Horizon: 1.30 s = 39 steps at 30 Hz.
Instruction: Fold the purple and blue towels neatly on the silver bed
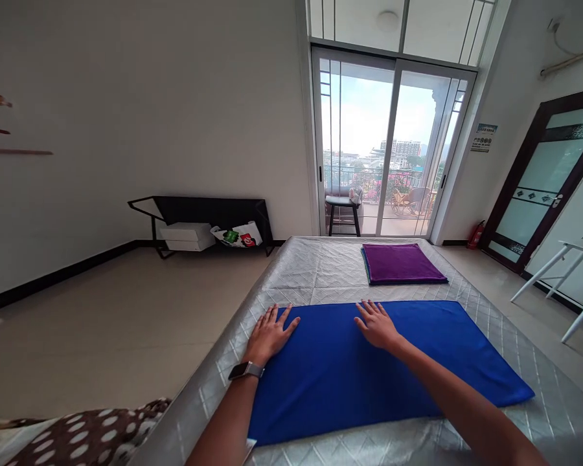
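A blue cloth [320, 375] lies spread out flat on the silver quilted mattress [291, 272]. At its far left corner rests my left hand [268, 333], palm down with fingers spread. A watch [245, 370] is on that wrist. My right hand [377, 325] lies flat near the middle of the cloth's far edge, fingers apart, gripping nothing. Beyond the blue cloth sits a neat stack of folded cloths [403, 263], purple on top, with blue and green edges showing at its left side.
A black rack [208, 213] with white boxes [187, 236] and a printed bag [240, 234] stands by the left wall. Brown polka-dot fabric [87, 440] lies at lower left. White table legs [544, 268] are at right. Glass sliding doors [388, 149] are behind the mattress.
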{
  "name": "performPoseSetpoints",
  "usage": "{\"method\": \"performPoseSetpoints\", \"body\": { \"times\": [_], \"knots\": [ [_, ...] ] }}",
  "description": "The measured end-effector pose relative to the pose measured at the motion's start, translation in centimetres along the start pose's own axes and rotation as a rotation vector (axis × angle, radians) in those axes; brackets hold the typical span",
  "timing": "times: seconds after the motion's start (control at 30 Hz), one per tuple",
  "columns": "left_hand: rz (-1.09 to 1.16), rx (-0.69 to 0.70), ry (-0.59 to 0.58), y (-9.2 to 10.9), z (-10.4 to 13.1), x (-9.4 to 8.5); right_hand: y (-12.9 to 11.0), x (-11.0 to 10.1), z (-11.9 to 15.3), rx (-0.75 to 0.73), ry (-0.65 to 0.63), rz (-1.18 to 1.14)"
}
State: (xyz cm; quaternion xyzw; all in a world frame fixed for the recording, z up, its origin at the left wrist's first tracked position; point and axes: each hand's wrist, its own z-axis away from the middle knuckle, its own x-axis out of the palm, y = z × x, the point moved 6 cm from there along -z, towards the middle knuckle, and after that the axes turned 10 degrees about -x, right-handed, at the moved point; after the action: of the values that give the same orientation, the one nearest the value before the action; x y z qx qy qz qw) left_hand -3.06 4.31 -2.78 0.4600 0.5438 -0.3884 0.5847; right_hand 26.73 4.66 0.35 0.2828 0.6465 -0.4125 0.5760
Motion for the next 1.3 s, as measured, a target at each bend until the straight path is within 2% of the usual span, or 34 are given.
{"method": "performPoseSetpoints", "body": {
  "times": [0.1, 0.2, 0.33, 0.5, 0.57, 0.63, 0.73, 0.83, 0.93, 1.03, 1.13, 1.2, 1.3],
  "knots": [
    [0.004, -0.004, -0.005, -0.2, -0.1, 0.1, -1.1, 1.3, -0.6, -0.014, -0.029, -0.051],
    [0.004, -0.006, -0.002, -0.3, -0.3, 0.2, 0.8, 1.2, 0.3, 0.037, -0.041, -0.037],
    [-0.015, -0.019, -0.015, -0.3, -0.3, 0.2, 6.9, -0.3, 3.4, 0.181, -0.045, 0.035],
    [-0.009, -0.017, -0.021, -0.4, -0.2, 0.1, 18.0, -2.6, 9.2, 0.458, -0.030, 0.116],
    [-0.004, -0.010, -0.013, -0.4, -0.3, 0.3, 21.5, -3.3, 11.4, 0.573, -0.005, 0.124],
    [0.000, -0.005, -0.001, -0.5, -0.4, 0.4, 23.6, -3.6, 12.7, 0.624, 0.016, 0.122],
    [0.003, 0.000, 0.007, -0.5, -0.6, 0.4, 24.2, -3.9, 13.2, 0.625, 0.022, 0.122],
    [0.000, 0.010, -0.007, -0.4, -0.5, 0.3, 23.4, -4.9, 13.1, 0.701, 0.055, 0.207],
    [-0.003, 0.004, -0.022, -0.3, -0.5, 0.3, 20.7, -5.8, 11.8, 0.698, 0.120, 0.296],
    [0.004, 0.008, 0.001, -0.3, -0.6, 0.5, 15.2, -4.9, 8.9, 0.514, 0.117, 0.259],
    [0.009, 0.016, 0.022, -0.4, -0.8, 0.7, 7.7, -2.3, 5.6, 0.233, 0.066, 0.129],
    [0.003, 0.016, 0.023, -0.4, -0.8, 0.8, 3.2, -0.5, 4.0, 0.097, 0.033, 0.036],
    [-0.013, 0.016, 0.024, -0.4, -0.7, 0.9, -0.9, 1.2, 2.8, -0.016, -0.006, -0.052]
  ]
}}
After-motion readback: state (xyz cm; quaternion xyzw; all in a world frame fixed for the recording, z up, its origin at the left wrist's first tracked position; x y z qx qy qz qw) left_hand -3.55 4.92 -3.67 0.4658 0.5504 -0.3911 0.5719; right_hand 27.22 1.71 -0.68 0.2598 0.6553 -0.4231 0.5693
